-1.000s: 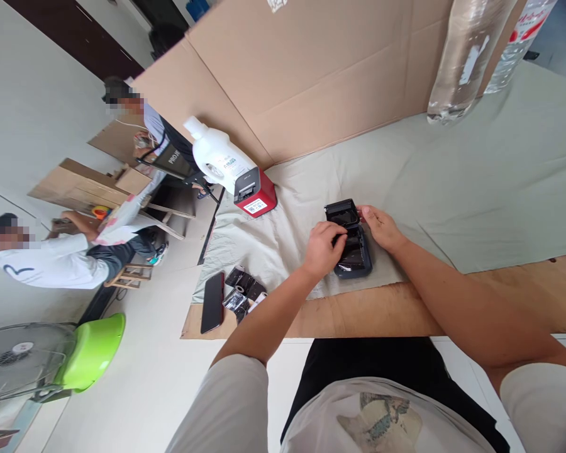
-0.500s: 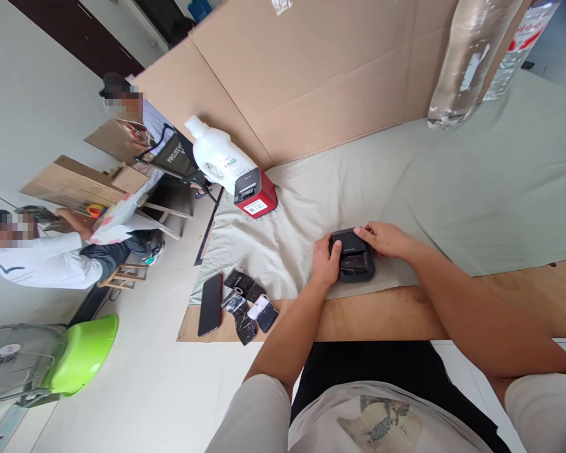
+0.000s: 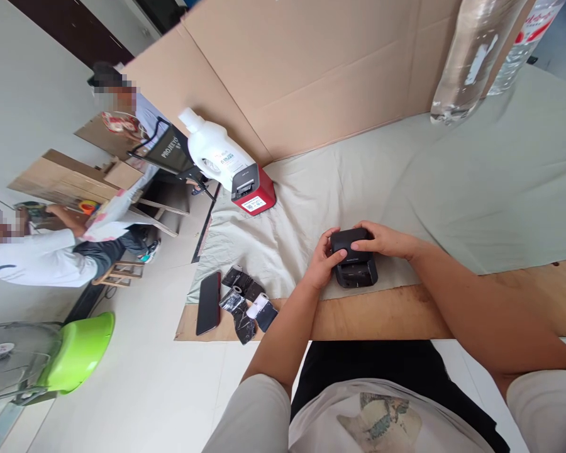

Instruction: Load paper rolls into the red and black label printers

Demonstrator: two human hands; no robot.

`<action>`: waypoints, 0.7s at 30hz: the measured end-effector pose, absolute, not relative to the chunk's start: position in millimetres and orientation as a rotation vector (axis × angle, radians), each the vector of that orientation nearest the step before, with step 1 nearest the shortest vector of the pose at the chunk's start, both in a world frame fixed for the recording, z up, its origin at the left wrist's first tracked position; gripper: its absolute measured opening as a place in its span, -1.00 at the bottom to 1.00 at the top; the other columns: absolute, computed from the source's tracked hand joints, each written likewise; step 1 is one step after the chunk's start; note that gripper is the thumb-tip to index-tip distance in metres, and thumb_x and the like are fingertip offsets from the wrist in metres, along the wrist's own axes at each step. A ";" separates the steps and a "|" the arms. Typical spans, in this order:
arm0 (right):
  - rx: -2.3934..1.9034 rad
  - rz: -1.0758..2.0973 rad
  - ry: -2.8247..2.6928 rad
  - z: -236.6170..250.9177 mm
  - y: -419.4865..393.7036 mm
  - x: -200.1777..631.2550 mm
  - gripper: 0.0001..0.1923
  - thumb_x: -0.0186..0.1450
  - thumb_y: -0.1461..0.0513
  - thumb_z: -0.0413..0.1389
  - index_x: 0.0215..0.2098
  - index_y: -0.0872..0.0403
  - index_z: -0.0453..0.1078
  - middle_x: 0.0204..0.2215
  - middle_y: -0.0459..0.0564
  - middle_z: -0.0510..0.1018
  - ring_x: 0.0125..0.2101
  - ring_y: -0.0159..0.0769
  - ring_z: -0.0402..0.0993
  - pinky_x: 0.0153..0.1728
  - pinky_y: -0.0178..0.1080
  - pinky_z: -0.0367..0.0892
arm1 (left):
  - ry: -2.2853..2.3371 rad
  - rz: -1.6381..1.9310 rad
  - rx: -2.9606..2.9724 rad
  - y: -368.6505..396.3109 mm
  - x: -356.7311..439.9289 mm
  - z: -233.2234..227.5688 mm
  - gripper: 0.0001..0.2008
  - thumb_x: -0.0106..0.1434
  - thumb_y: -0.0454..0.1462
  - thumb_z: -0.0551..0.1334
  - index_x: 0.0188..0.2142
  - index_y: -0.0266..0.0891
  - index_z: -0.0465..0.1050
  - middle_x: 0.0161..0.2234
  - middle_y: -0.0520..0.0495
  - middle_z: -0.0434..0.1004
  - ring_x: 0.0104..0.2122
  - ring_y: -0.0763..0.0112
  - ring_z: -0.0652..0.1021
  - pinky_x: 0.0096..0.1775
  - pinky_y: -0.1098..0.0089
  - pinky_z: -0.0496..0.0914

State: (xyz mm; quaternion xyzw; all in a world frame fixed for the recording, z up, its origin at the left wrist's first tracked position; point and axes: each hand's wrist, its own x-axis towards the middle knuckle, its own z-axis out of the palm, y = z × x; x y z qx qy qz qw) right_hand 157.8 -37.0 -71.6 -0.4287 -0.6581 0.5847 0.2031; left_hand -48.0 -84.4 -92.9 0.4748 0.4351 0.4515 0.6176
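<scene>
Between my hands, near the front of the cloth-covered table, is a small black label printer (image 3: 355,272) with a dark recess facing me. My left hand (image 3: 324,259) holds its left side, thumb laid on the top cover. From the right, my right hand (image 3: 382,240) grips it, with the thumb pressed on the cover and the fingers behind, partly hidden. To the left lie several rolls and strips of black labels (image 3: 245,306), some in clear wrap.
A phone (image 3: 209,303) lies at the table's left edge. Behind it stand a red box-shaped printer (image 3: 259,192) and a white jug (image 3: 221,151). A cardboard panel (image 3: 330,69) rises at the back, with bottles (image 3: 476,56) at right. Two people sit at far left.
My right thumb has moved inward over the printer's cover, and my left thumb now lies flatter on it. The printer appears tipped slightly, showing more of its front. The view has shifted a little.
</scene>
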 end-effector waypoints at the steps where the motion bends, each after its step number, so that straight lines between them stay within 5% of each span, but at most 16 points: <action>1: -1.191 1.611 -1.863 -72.3 -36.3 157.4 -0.46 0.17 -0.12 0.22 -0.05 0.04 0.35 -0.12 0.05 0.59 -0.17 -0.12 0.51 -0.30 -0.21 0.40 | 1.000 1.059 1.072 -84.5 -48.0 -91.7 -0.24 -0.03 -0.04 0.49 0.12 -0.12 0.29 -0.06 -0.10 0.47 -0.06 0.25 0.51 -0.03 0.29 0.40; 8: -1.240 1.556 -1.653 -76.6 -47.9 140.9 -0.26 0.08 -0.08 0.33 0.11 0.05 0.26 -0.03 0.10 0.54 -0.03 -0.05 0.48 -0.01 -0.04 0.41 | 1.063 1.241 0.872 -85.8 -44.4 -92.8 -0.25 -0.10 -0.08 0.53 0.07 -0.12 0.36 -0.13 -0.05 0.52 -0.17 0.32 0.56 -0.13 0.37 0.45; 11: -1.195 1.640 -1.478 -77.6 -44.2 137.0 -0.15 -0.01 0.02 0.42 0.16 0.05 0.23 -0.02 0.12 0.55 -0.02 -0.07 0.50 0.04 -0.02 0.41 | 1.097 1.299 0.855 -85.6 -43.8 -96.9 -0.23 0.01 0.07 0.44 0.15 -0.09 0.27 -0.05 -0.09 0.52 -0.16 0.30 0.58 -0.17 0.35 0.48; 14: -1.284 1.683 -1.174 -76.6 -10.9 158.8 -0.27 0.02 0.09 0.42 0.08 0.08 0.29 -0.13 0.10 0.60 -0.13 -0.12 0.57 -0.01 -0.04 0.46 | 1.147 1.133 0.936 -85.8 -42.3 -98.2 -0.25 0.10 0.20 0.31 0.14 -0.13 0.24 -0.07 -0.14 0.50 -0.33 0.35 0.59 -0.38 0.36 0.48; 21: -1.616 1.195 -0.773 -53.4 110.1 296.6 -0.79 0.19 0.26 0.29 -0.22 0.12 0.42 -0.36 0.02 0.62 -0.39 -0.31 0.57 -0.30 -0.23 0.51 | 1.350 0.781 1.141 -87.0 -36.1 -89.7 -0.57 0.12 0.01 0.33 -0.17 -0.25 0.37 -0.33 -0.02 0.46 -0.56 0.52 0.49 -0.60 0.50 0.31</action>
